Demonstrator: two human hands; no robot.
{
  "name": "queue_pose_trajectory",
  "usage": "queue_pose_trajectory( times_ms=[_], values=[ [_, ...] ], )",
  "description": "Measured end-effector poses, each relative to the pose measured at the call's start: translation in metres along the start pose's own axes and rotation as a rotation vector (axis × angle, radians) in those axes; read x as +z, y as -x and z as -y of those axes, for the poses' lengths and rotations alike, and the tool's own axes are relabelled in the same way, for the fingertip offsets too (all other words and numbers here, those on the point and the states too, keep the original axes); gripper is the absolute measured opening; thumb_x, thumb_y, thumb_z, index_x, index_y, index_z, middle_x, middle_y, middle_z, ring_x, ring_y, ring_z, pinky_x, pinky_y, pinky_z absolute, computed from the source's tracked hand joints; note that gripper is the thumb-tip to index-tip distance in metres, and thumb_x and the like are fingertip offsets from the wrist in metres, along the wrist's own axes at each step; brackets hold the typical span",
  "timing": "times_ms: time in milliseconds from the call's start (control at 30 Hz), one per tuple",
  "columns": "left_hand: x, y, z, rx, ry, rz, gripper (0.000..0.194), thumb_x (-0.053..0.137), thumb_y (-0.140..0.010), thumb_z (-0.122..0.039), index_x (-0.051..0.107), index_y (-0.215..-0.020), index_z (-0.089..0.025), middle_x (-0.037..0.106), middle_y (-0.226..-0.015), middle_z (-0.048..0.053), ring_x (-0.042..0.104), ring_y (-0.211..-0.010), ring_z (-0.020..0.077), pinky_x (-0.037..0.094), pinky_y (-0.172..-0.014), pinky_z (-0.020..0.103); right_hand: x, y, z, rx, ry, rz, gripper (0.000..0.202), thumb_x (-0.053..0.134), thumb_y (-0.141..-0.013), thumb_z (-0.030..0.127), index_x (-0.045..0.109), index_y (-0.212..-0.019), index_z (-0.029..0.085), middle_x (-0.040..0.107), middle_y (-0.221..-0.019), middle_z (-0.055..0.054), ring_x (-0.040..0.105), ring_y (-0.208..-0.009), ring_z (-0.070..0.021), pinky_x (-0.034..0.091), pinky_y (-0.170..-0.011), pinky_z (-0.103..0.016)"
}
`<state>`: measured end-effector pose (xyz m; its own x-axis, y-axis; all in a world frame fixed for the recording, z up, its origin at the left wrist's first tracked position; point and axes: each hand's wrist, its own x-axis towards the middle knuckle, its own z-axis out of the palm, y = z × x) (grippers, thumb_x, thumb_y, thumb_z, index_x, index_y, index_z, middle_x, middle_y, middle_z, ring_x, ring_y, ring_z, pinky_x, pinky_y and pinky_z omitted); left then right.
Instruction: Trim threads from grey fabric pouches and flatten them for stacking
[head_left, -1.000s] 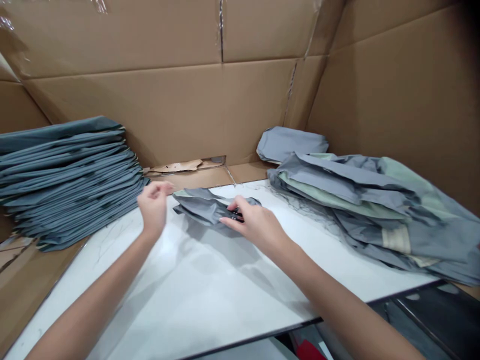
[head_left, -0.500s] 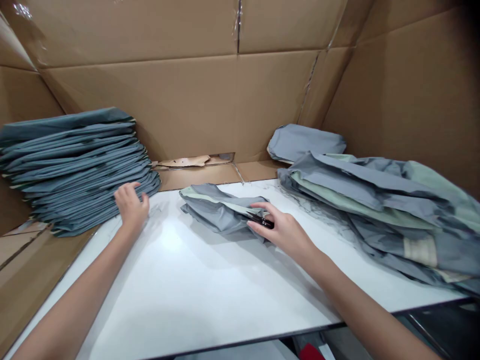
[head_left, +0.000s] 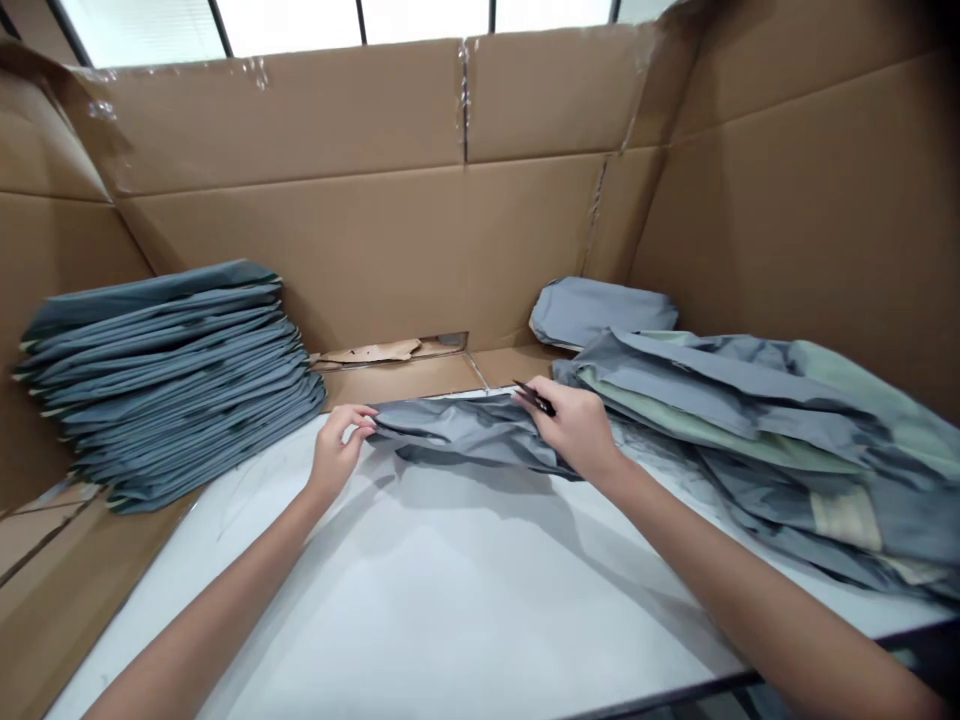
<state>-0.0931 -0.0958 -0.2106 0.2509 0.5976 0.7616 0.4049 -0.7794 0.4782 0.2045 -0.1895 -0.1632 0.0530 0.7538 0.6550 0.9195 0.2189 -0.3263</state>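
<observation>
A grey fabric piece [head_left: 469,430] stretches between my two hands just above the white table. My left hand [head_left: 339,450] pinches its left end between thumb and fingertips. My right hand [head_left: 576,425] is closed at the other end, with small black thread snips [head_left: 536,398] tucked in its grip, their pointed tips facing up and left. The fingers of that hand also appear to grip the fabric, though they are partly hidden.
Folded blue-grey fabric pieces form a tall stack [head_left: 180,390] on the left. To the right lies a loose heap of grey and green fabric [head_left: 750,420], with a folded grey bundle [head_left: 600,308] behind it. Cardboard walls [head_left: 375,250] enclose the table [head_left: 420,600].
My left hand has come right from beside the stack and taken the fabric's left end. The fabric has been turned and drawn out between both hands; the snips stay in my right hand.
</observation>
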Motion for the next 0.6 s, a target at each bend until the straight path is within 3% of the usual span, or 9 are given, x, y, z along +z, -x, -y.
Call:
queue_pose_trajectory(
  times_ms=[167, 300, 400, 500, 600],
  values=[
    [-0.019, -0.017, -0.017, -0.059, 0.110, -0.123, 0.012, 0.049, -0.079, -0.022, 0.050, -0.068, -0.017, 0.060, -0.082, 0.004, 0.059, -0.084, 0.0158, 0.047, -0.073, 0.028, -0.019, -0.033, -0.003, 0.100, 0.147, 0.012, 0.050, 0.030, -0.083, 0.057, 0.060, -0.079, 0.017, 0.061, -0.068, -0.002, 0.044, -0.055, -0.0044, 0.017, -0.055, -0.016],
    [-0.035, -0.027, -0.020, -0.046, 0.037, -0.117, 0.013, 0.049, -0.076, -0.022, 0.049, -0.064, -0.018, 0.060, -0.072, 0.003, 0.062, -0.079, 0.0163, 0.048, -0.073, 0.028, -0.028, -0.049, -0.008, 0.115, 0.344, 0.033, 0.052, 0.026, -0.084, 0.057, 0.061, -0.085, 0.018, 0.064, -0.077, -0.005, 0.049, -0.063, -0.0072, 0.010, -0.056, -0.021],
    [-0.043, -0.031, -0.016, -0.083, -0.057, -0.145, 0.011, 0.049, -0.075, -0.024, 0.051, -0.065, -0.018, 0.061, -0.073, 0.004, 0.060, -0.075, 0.0154, 0.046, -0.067, 0.025, -0.026, -0.059, -0.010, 0.134, 0.369, 0.041, 0.052, 0.025, -0.084, 0.058, 0.060, -0.088, 0.019, 0.064, -0.081, -0.005, 0.051, -0.065, -0.0078, 0.009, -0.057, -0.021],
    [-0.049, -0.034, -0.011, -0.185, -0.121, -0.185, 0.012, 0.051, -0.073, -0.029, 0.056, -0.070, -0.018, 0.060, -0.072, 0.002, 0.054, -0.064, 0.0126, 0.040, -0.058, 0.023, -0.016, -0.065, -0.011, 0.153, 0.237, 0.062, 0.049, 0.032, -0.081, 0.059, 0.059, -0.081, 0.017, 0.062, -0.075, -0.004, 0.047, -0.062, -0.0064, 0.010, -0.058, -0.020],
    [-0.056, -0.038, -0.008, -0.268, -0.067, -0.192, 0.015, 0.054, -0.071, -0.032, 0.057, -0.072, -0.018, 0.060, -0.073, 0.002, 0.051, -0.064, 0.0117, 0.039, -0.058, 0.022, -0.002, -0.063, -0.012, 0.220, -0.205, 0.124, 0.050, 0.042, -0.075, 0.060, 0.051, -0.063, 0.013, 0.050, -0.058, 0.000, 0.036, -0.055, -0.0027, 0.014, -0.056, -0.017]
  ],
)
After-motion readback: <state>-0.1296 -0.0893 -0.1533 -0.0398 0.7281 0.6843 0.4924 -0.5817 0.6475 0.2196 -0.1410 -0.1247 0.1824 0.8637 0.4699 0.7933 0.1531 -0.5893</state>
